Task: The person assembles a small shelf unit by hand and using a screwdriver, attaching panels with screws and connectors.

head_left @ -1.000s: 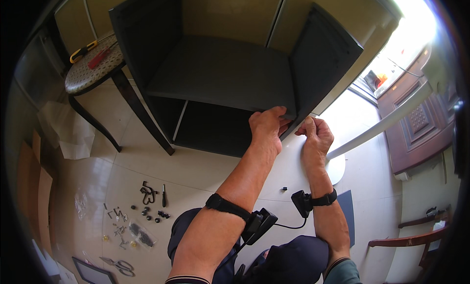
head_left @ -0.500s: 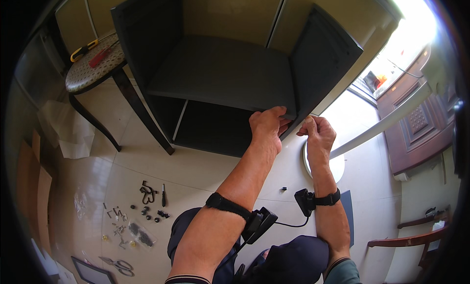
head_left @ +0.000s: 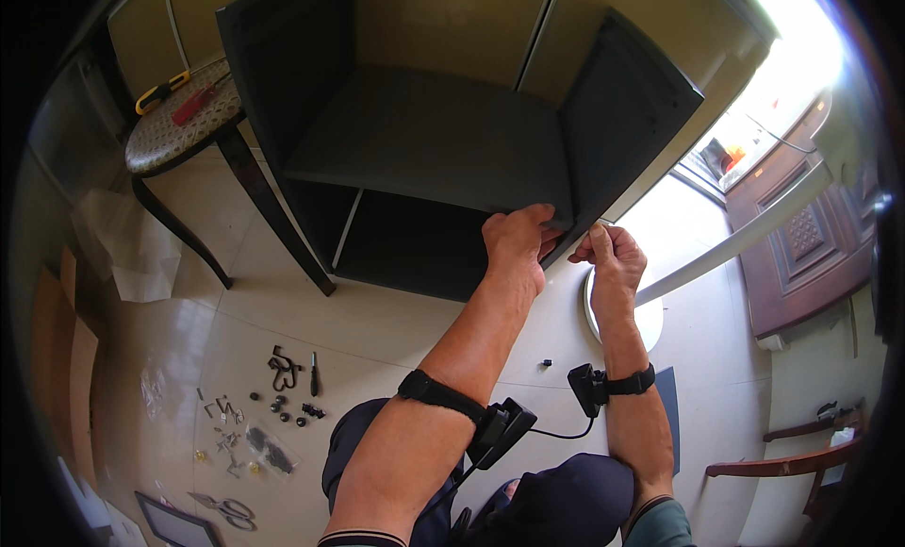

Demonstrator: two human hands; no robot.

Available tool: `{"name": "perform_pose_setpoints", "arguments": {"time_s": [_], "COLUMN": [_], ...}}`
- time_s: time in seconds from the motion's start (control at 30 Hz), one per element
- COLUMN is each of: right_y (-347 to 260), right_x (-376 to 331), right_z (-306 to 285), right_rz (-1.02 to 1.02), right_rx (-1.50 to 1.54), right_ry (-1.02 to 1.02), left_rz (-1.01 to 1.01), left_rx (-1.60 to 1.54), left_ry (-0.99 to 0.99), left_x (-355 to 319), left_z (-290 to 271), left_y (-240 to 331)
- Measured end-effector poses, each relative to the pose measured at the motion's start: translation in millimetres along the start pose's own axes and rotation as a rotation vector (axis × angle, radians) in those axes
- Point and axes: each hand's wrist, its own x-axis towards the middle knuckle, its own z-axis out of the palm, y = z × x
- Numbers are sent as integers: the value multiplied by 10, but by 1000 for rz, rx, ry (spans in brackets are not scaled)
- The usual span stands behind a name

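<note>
A dark grey cabinet frame [head_left: 627,113] stands before me, with a horizontal shelf board [head_left: 424,137] between its side panels. My left hand [head_left: 515,238] is closed on the front edge of that board close to its right end, thumb on top and fingers underneath. Beside it, my right hand [head_left: 615,255] is at the outer face of the right side panel, near the front edge. Its thumb and forefinger are pinched together; whatever lies between them is too small or too hidden to make out.
On the floor at left lie several black knobs [head_left: 281,407], metal screws [head_left: 226,410], a screwdriver [head_left: 314,375] and scissors [head_left: 226,509]. A stool [head_left: 151,151] holds a red-handled tool [head_left: 193,107] and a yellow-black cutter [head_left: 160,94]. A white stand [head_left: 726,231] rises at right.
Both hands keep their places at the shelf board and side panel. The view has shifted very slightly; nothing was visibly let go or taken.
</note>
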Motion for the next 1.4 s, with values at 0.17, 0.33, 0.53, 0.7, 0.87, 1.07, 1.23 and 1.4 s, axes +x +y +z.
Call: {"name": "perform_pose_setpoints", "arguments": {"time_s": [0.17,0.33,0.53,0.7,0.87,1.07,1.23,1.4], "right_y": [24,13,29,14,-12,-21,28,52], "right_x": [7,15,40,20,16,18,46,50], "right_z": [-17,-12,-66,-73,-105,-94,-111,-105], "right_rz": [6,49,96,16,29,71,44,15], "right_rx": [4,29,139,50,10,-19,-49,1], "right_ry": [-6,-12,-38,-65,-71,-28,-15,-44], "left_rz": [5,9,18,10,6,7,9,15], "left_rx": [18,8,-6,-2,-32,-74,-64,-88], "left_ry": [-5,-16,-21,-22,-9,-2,-52,-28], "left_x": [-15,-14,-55,-4,-8,4,66,17], "left_z": [1,-11,31,-14,-25,-26,-48,-29], "left_y": [17,13,30,16,11,-8,-40,-4]}}
